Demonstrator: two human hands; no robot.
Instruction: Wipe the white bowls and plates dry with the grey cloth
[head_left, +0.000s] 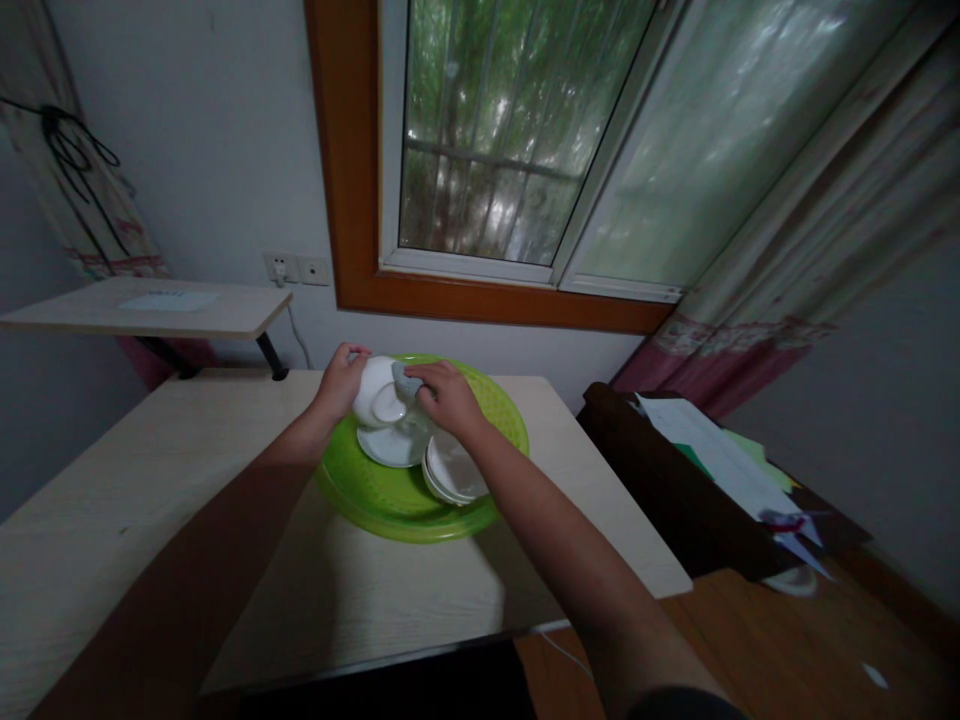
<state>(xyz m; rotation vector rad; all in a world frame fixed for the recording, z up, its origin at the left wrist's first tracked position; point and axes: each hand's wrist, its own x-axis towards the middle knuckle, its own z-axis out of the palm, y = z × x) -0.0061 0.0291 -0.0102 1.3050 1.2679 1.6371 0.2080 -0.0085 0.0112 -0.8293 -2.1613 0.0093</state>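
Left hand (pixel 343 382) grasping a bowl (pixel 367 400) at its left edge, the foot facing the viewer; right hand (pixel 448 395) with fingers closed on a grey pad (pixel 406 380), set against the bowl's outer wall. The bowl is held over a green basin (pixel 371 513), above a plate (pixel 390 448) and near a stack of dishes (pixel 457 470). Judged by its look, it is glazed ceramic: stiff, fairly light, slippery if wet and liable to chip; rim and foot should offer the surest holds. The pad is probably soft and pliable. The basin rests on a pale table (pixel 225 425); a raised shelf (pixel 97 302) stands at left, a window (pixel 502 130) behind, and a curtain (pixel 757 270) and papers (pixel 697 445) at right, in dim light
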